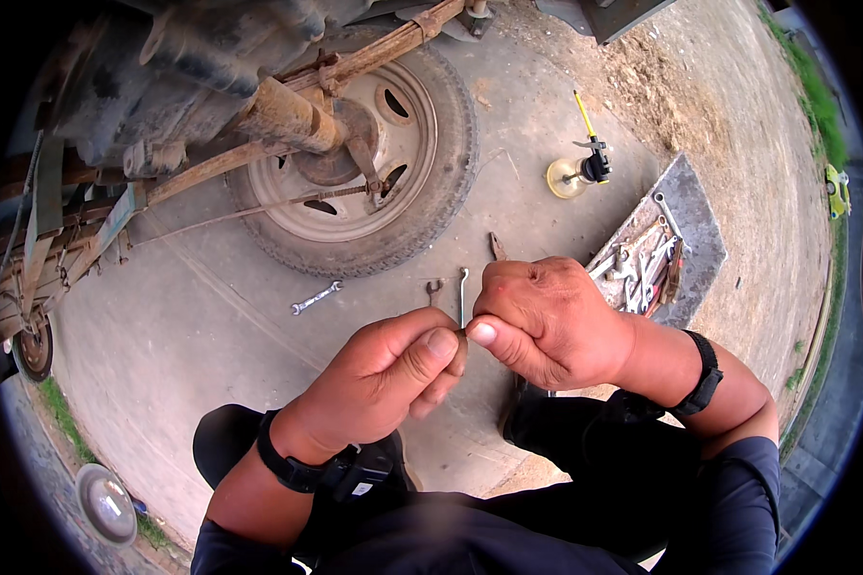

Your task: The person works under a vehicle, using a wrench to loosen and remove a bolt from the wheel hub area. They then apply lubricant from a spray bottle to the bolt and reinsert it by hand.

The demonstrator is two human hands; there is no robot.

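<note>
My left hand (pixel 393 369) and my right hand (pixel 551 326) meet at their fingertips in front of me, above the concrete floor. Both are closed in a pinch, thumb pressed against curled fingers. A small dark bit shows between the two thumbs, too little of it to name. Just beyond my hands, on the floor, lie an upright-pointing wrench (pixel 464 287), a rusty open-end wrench (pixel 434 288) partly hidden by my left hand, and pliers (pixel 497 246) partly covered by my right hand. A shiny double open-end wrench (pixel 316 298) rests farther left.
A vehicle wheel (pixel 422 206) with a rusty axle (pixel 297 117) and leaf spring stands at the upper left. An oil can (pixel 570 176) with a yellow spout is at the right. Near it, a metal tray (pixel 705 251) holds several wrenches. A round metal dish (pixel 106 505) lies lower left.
</note>
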